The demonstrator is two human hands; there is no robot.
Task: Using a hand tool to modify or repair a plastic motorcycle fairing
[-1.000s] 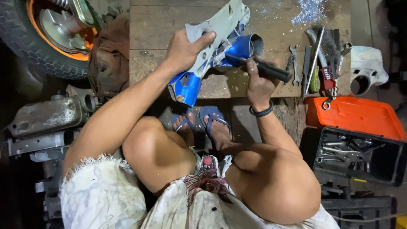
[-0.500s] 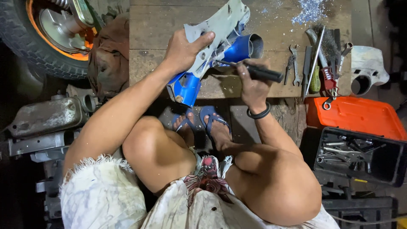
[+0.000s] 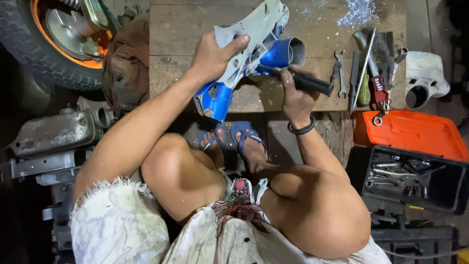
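While the left hand (image 3: pixel 211 57), fingers clasped over its upper edge, braces the blue-and-grey body panel (image 3: pixel 249 49) on the wooden counter (image 3: pixel 317 29), the right hand (image 3: pixel 293 93) grips a black-handled tool (image 3: pixel 310 82) against it, apparently mid-working; continuing likely demands a steady brace.

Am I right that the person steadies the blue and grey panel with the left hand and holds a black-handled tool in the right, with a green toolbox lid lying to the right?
Not quite: the head view shows the toolbox lid is orange, not green. The rest stands: the left hand steadies the blue and grey panel, and the right hand holds the black-handled tool.
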